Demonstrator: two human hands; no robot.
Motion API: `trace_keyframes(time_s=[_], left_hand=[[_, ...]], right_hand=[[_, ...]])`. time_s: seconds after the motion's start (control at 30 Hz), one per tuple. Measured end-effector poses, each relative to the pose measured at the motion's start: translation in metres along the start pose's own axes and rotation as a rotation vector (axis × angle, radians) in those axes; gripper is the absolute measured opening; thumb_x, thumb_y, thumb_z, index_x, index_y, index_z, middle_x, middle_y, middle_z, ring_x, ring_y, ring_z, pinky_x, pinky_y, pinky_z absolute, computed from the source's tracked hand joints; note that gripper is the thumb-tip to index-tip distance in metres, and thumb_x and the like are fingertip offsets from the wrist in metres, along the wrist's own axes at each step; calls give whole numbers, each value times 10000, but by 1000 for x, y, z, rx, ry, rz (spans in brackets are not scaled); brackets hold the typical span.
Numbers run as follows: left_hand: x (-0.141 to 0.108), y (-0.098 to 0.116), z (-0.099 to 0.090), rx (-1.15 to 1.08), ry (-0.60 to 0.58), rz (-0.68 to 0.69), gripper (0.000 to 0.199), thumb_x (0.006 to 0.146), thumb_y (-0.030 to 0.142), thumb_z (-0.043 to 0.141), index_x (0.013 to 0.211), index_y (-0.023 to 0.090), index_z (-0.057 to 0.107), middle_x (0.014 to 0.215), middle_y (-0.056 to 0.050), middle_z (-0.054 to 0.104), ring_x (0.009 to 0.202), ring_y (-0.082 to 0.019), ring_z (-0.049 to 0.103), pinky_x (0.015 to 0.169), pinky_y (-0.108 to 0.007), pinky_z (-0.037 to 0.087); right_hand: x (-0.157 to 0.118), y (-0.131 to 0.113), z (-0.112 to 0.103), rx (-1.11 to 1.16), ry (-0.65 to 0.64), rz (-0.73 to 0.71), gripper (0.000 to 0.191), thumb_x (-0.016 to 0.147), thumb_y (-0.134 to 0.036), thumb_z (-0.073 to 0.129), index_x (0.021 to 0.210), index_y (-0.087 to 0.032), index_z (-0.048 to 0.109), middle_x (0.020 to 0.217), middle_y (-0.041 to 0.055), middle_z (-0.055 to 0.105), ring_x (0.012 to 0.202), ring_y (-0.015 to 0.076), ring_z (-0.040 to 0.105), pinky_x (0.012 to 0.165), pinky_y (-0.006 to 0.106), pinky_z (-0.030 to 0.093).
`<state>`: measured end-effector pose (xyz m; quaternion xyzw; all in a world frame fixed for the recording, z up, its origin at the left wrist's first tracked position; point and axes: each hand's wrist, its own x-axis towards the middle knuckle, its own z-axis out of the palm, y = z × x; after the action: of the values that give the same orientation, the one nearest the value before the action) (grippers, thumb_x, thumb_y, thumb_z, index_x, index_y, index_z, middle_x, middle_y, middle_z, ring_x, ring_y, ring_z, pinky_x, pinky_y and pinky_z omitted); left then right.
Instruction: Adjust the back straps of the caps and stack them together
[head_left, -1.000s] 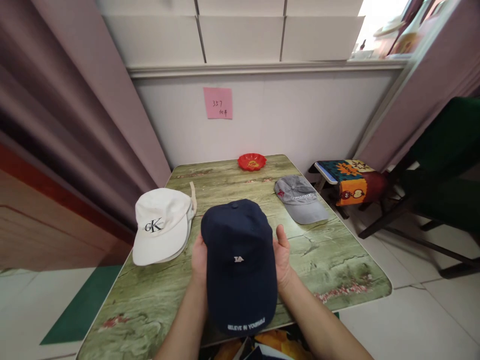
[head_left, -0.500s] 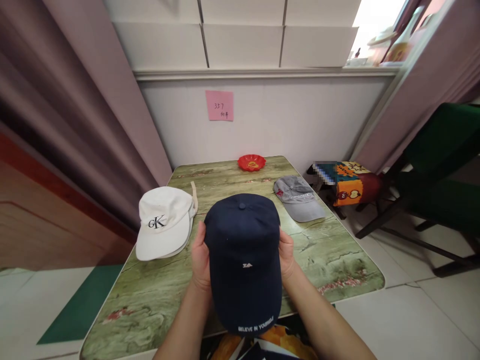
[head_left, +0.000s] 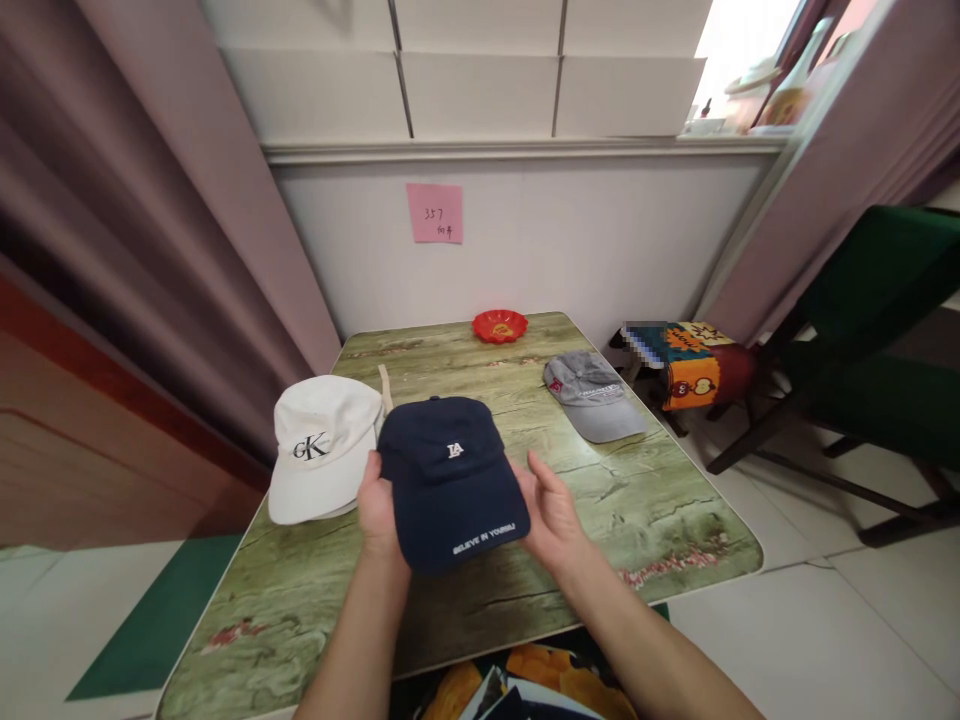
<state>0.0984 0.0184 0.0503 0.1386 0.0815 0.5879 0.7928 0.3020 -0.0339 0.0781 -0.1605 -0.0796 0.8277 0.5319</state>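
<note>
A navy baseball cap (head_left: pixel 450 510) with a white "LA" logo and "BELIEVE IN YOURSELF" along its brim is in front of me, its front tilted toward me. My left hand (head_left: pixel 380 505) grips its left side, thumb on the front and the other fingers hidden behind. At the right edge, my right hand (head_left: pixel 551 510) has its thumb stretched away from the cap and its palm turned toward it; some fingertips are hidden behind the brim. Close by on the left lies a white cap (head_left: pixel 326 445) with "CK" lettering. A grey cap (head_left: pixel 596 395) rests farther back on the right.
The wood-patterned table (head_left: pixel 622 530) stands against a wall with a pink note (head_left: pixel 435 213). Near its back edge is a red scalloped dish (head_left: pixel 499 326). To the right are a dark green chair (head_left: pixel 885 280) and a low stool with patterned cloth (head_left: pixel 697 370). Curtains hang at both sides.
The navy cap has moved left and lower, tipping so its front logo shows more clearly. My right hand has loosened from its side, the thumb now standing apart.
</note>
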Motion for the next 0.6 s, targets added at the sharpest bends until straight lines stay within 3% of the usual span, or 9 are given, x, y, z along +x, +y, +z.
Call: trace_keyframes(time_s=[0.17, 0.27, 0.33, 0.47, 0.6], left_hand=[[9, 17, -8, -26, 202, 202, 607, 985, 466, 339, 1526, 192, 323, 1373, -105, 585, 1305, -265, 520, 1182, -461, 244], [20, 18, -1, 42, 279, 214, 564, 999, 444, 259, 1502, 222, 384, 1302, -77, 648, 1247, -237, 578, 1166, -439, 290], [28, 13, 8, 94, 234, 147, 582, 997, 466, 215, 1486, 223, 414, 1272, -78, 670, 1247, -230, 578, 1153, -437, 314], [35, -17, 26, 261, 176, -83, 690, 919, 657, 314, 1333, 175, 581, 1165, -133, 717, 1140, -273, 642, 1035, -456, 453], [28, -56, 17, 617, 333, -295, 404, 873, 469, 589, 1056, 116, 659, 961, -144, 743, 781, -209, 712, 757, -352, 570]], right_hand=[[-5, 21, 0, 75, 327, -51, 157, 752, -76, 728, 894, -128, 684, 895, 36, 773, 762, 132, 720, 730, 208, 583], [-6, 20, 0, 97, 389, -62, 126, 781, -99, 722, 896, -136, 684, 862, 33, 775, 725, 136, 723, 693, 216, 600], [-7, 12, 2, 103, 362, -104, 146, 814, -138, 707, 958, -144, 681, 891, 39, 776, 748, 145, 730, 705, 234, 611], [0, -26, 9, 68, 270, -241, 180, 848, -120, 656, 1026, -148, 652, 930, 45, 772, 772, 143, 734, 706, 237, 617], [25, -98, 12, -87, 243, -428, 149, 870, -79, 596, 984, -172, 623, 794, -5, 756, 625, 108, 704, 601, 202, 603]])
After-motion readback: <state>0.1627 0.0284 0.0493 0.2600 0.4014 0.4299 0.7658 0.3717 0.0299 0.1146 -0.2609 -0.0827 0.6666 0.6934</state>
